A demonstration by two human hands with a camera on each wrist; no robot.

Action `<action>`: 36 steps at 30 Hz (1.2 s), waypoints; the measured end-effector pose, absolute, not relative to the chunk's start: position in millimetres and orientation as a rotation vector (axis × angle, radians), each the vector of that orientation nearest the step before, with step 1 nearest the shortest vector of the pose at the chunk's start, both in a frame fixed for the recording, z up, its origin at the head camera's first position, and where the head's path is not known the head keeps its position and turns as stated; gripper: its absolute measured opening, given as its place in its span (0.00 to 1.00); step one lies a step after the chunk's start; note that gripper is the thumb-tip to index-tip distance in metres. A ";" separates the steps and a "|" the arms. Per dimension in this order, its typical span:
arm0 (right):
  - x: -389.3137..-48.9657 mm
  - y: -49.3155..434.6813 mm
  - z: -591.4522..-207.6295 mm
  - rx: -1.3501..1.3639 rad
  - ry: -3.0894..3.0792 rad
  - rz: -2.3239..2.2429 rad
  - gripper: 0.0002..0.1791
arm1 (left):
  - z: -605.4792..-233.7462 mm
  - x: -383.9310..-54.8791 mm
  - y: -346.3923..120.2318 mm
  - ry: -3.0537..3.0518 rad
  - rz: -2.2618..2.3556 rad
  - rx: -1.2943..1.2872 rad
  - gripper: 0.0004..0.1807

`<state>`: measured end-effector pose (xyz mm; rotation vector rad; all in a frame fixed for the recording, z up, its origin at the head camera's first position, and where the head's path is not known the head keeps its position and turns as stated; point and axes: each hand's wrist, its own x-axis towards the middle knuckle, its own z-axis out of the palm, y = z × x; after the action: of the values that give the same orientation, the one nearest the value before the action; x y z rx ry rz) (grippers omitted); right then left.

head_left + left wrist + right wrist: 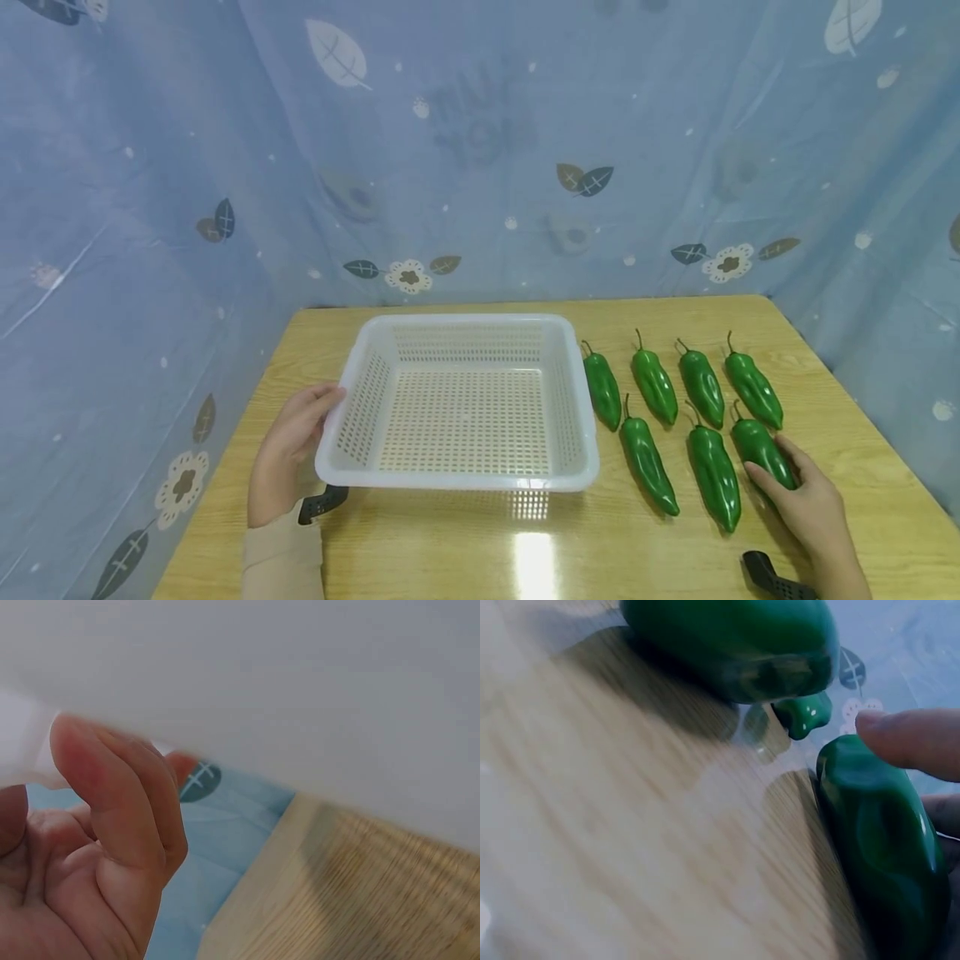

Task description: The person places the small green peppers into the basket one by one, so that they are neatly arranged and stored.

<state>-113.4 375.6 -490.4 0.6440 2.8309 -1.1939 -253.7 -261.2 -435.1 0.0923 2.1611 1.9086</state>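
A white perforated plastic basket [457, 481] is on the left half of the table, with nothing inside it. My left hand [296, 425] grips its left rim; in the left wrist view the curled fingers [112, 795] reach under the pale plastic. At the right, my right hand [813, 500] holds the lower end of a green pepper [757, 442], thumb on one side and fingers on the other. The right wrist view shows that pepper [877, 840] beside the thumb [907, 739], close to the tabletop. Whether it touches the wood is unclear.
More green peppers lie in two rows right of the basket, among them a front one [714, 479] beside the held pepper and one [602, 387] close against the basket's right side. A blue patterned cloth [480, 167] surrounds the wooden table [420, 550].
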 end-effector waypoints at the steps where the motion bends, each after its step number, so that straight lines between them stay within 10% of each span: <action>1: -113.4 375.3 -491.0 0.647 2.835 -1.181 0.48 | -435.1 -253.5 -260.9 2.158 1.912 0.088 0.29; 36: -118.1 371.8 -499.4 0.755 2.930 -1.153 0.43 | -431.5 -251.8 -259.1 2.123 1.950 0.115 0.28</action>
<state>-118.1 371.8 -499.4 0.7550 2.9298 -1.1527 -251.8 -259.1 -431.5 0.1148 2.1225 1.9497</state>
